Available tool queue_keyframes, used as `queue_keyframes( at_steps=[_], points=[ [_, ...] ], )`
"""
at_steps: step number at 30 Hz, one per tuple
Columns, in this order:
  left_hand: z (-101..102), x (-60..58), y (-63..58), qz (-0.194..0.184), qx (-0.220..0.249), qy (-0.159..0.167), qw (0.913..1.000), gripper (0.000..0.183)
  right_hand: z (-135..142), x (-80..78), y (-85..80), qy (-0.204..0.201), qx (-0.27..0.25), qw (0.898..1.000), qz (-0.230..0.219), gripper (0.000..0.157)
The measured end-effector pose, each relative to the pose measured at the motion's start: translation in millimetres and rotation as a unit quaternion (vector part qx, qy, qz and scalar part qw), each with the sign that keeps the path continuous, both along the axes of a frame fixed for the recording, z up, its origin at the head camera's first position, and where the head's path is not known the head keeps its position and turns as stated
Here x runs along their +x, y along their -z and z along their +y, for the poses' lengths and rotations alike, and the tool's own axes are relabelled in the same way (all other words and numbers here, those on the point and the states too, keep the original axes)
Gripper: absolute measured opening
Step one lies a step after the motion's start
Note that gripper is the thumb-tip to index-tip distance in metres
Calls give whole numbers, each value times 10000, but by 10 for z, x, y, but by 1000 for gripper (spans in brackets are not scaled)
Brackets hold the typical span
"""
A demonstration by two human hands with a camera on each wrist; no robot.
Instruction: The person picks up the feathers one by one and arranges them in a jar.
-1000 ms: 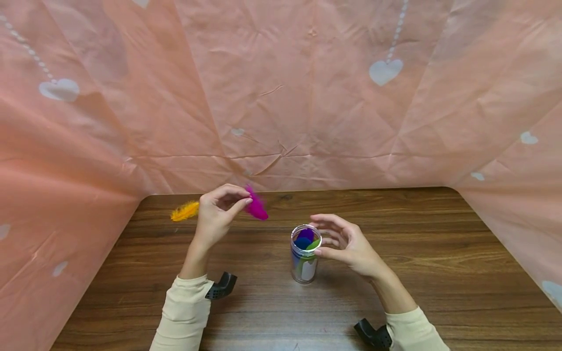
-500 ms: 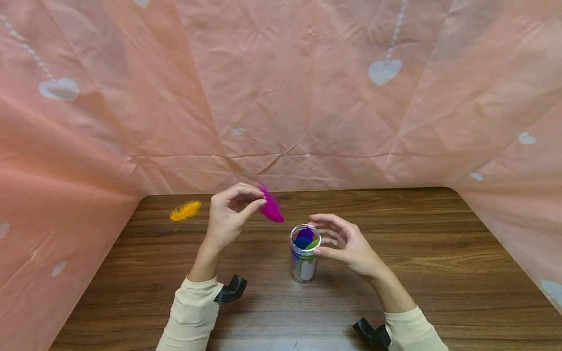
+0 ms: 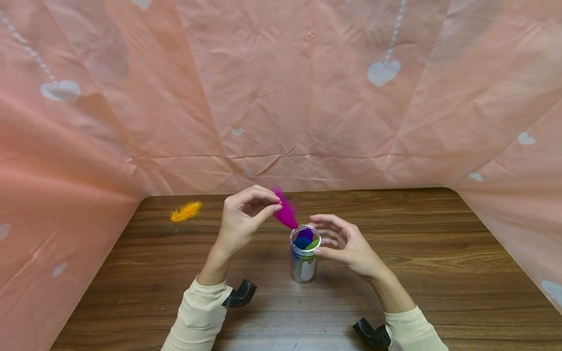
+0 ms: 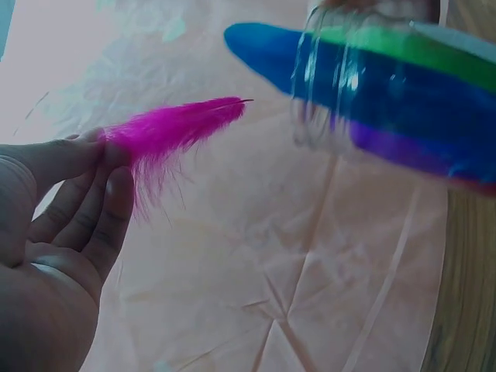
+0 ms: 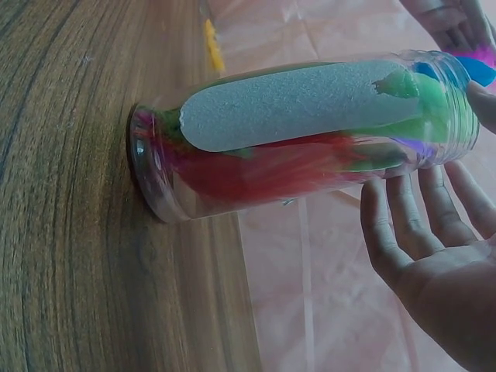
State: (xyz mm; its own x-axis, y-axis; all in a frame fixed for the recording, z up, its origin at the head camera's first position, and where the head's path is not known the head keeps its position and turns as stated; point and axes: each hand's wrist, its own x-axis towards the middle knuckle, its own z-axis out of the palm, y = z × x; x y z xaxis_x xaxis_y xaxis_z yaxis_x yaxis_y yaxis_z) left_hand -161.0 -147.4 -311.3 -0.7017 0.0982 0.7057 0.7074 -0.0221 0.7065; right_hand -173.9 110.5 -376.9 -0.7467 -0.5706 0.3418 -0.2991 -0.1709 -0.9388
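Observation:
Between thumb and fingers my left hand (image 3: 243, 217) pinches a magenta feather (image 3: 286, 210) by its fluffy end. The feather slants down to the right, its quill tip right at the rim of a clear jar (image 3: 303, 265). This jar stands upright on the table, with blue, purple, green and red feathers inside; a blue one (image 4: 263, 54) pokes past the mouth in the left wrist view. My right hand (image 3: 351, 246) holds the jar near its neck, thumb on the near side and fingers curved behind. A whitish patch (image 5: 287, 108) shows on the jar's side in the right wrist view.
A yellow-orange feather (image 3: 186, 211) lies on the wooden table (image 3: 417, 263) at the back left. Pink cloth (image 3: 307, 97) with white hearts hangs behind and along both sides. Black wrist mounts (image 3: 240, 294) stick out from both sleeves.
My left hand has carried the magenta feather to the right and slightly down, from left of the jar to its rim. The right hand and the jar have stayed in place.

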Motion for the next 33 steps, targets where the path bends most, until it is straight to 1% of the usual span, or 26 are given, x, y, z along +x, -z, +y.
queue_keyframes(
  at_steps=[6,10,21,28,30,33],
  points=[
    [111,0,34,-146,-137,135,9997,17,-9,-1,-11,-8,42,10000,-48,57],
    [156,-14,72,-167,-253,210,9993,16,-14,3,-29,-15,98,9999,-106,59],
    [215,-32,150,-175,-604,418,9971,15,-13,-3,-38,-20,49,10000,-8,57],
    [235,-24,210,-113,-835,568,9948,10,-12,-3,-37,-40,33,10000,-23,58],
    [234,-21,208,-90,-958,541,9939,12,-11,-3,-36,-43,24,10000,-27,57],
    [226,-14,188,-41,-1311,383,9906,14,-11,-3,-42,-33,35,10000,-21,57]
  ],
)
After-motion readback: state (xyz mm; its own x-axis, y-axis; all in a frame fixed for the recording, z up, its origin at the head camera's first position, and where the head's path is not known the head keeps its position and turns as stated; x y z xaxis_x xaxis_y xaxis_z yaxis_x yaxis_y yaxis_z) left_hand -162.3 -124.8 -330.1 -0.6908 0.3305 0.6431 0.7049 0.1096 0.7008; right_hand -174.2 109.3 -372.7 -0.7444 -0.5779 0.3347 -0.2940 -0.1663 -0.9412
